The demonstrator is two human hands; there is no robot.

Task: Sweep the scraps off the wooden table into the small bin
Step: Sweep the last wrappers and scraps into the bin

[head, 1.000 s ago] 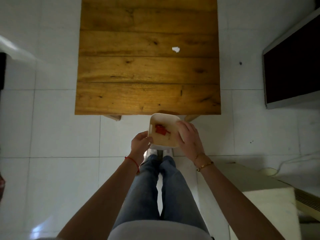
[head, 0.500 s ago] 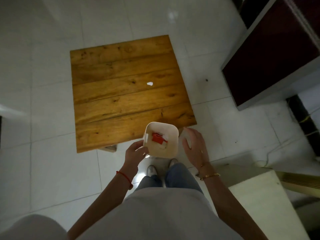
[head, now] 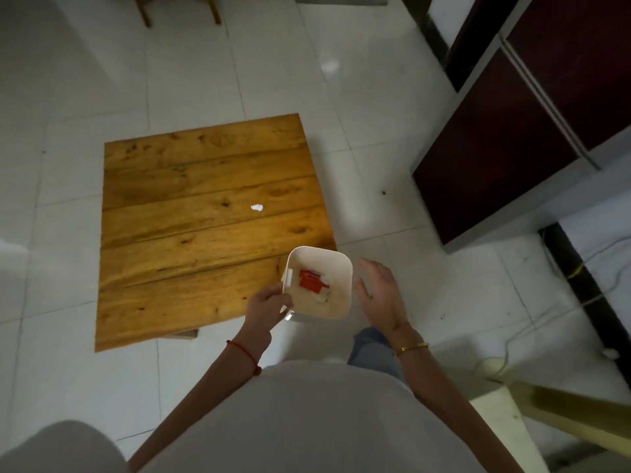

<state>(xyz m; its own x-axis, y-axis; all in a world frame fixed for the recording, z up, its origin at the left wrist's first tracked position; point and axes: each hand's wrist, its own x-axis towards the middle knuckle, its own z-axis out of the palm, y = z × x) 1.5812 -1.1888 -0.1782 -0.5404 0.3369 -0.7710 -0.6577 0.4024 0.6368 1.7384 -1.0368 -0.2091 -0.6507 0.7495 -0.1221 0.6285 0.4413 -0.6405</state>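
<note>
A small cream bin (head: 338,288) hangs at the near right corner of the low wooden table (head: 191,240). My left hand (head: 268,307) grips its left rim. Red and white scraps (head: 312,280) lie inside it. My right hand (head: 377,290) hovers just right of the bin, fingers spread, apart from it. One small white scrap (head: 257,208) rests on the table top, right of the middle.
White tiled floor surrounds the table. A dark cabinet (head: 532,131) stands at the right, with cables (head: 580,268) on the floor beside it. A pale bench (head: 532,414) is at the lower right. Chair legs (head: 181,8) show at the top.
The view has pulled up and back, so the table looks smaller. My right hand has come off the bin's right side and spread. The left hand keeps hold of the bin.
</note>
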